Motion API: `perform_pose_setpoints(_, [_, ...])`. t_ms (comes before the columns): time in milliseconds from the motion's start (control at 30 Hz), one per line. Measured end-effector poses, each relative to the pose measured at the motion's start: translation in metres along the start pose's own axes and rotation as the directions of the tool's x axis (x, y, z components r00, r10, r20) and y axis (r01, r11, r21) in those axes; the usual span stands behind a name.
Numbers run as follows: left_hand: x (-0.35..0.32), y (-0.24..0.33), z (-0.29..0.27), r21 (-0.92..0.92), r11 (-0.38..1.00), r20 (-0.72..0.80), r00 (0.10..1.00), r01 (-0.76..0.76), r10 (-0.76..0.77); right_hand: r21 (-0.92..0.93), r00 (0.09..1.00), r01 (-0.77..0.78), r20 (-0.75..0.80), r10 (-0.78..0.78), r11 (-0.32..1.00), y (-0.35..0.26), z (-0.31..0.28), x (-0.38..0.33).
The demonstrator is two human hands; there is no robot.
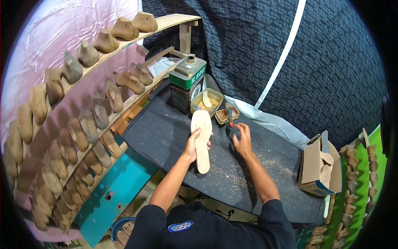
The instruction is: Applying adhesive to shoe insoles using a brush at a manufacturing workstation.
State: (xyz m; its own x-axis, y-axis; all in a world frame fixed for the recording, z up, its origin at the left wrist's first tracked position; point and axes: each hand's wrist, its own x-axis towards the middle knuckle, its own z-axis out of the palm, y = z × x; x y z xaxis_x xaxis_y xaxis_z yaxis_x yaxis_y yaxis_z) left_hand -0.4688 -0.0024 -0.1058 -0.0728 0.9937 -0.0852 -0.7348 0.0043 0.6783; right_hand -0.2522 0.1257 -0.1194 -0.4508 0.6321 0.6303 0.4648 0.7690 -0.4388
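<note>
Dark shirt (215, 226) is closest, low down. Left grip (192, 147) is closed on a flat tan sole (202, 135), thumb on top, over the black bench (159, 128). Right grip (243, 143) has its fingers apart, just beside a dark stick (229, 111) with a red end. That stick lies across a little tray (222, 117). Behind the sole, a square tub (216, 109) has yellow stuff (213, 101) and a pale curved piece (206, 99) inside. Next to it stands a green-topped can (180, 95). Far right, a cardboard box (308, 164) holds brown shapes (326, 171).
</note>
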Motion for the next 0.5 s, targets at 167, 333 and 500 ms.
perform_pose_setpoints(167, [0.005,0.005,-0.022,-0.024,1.000,0.010,1.000,0.019,-0.018,-0.153,0.995,0.009,0.096,0.006,0.988,0.018,0.010,0.038])
perform_pose_setpoints(333, [0.002,0.008,-0.038,-0.067,0.997,0.027,0.999,0.041,-0.039,-0.317,0.959,0.112,0.281,-0.019,0.942,0.026,0.015,0.051])
perform_pose_setpoints(500, [0.001,0.015,-0.046,-0.057,0.996,0.030,0.998,0.065,-0.064,-0.340,0.972,0.137,0.226,-0.060,0.930,0.034,0.031,0.053])
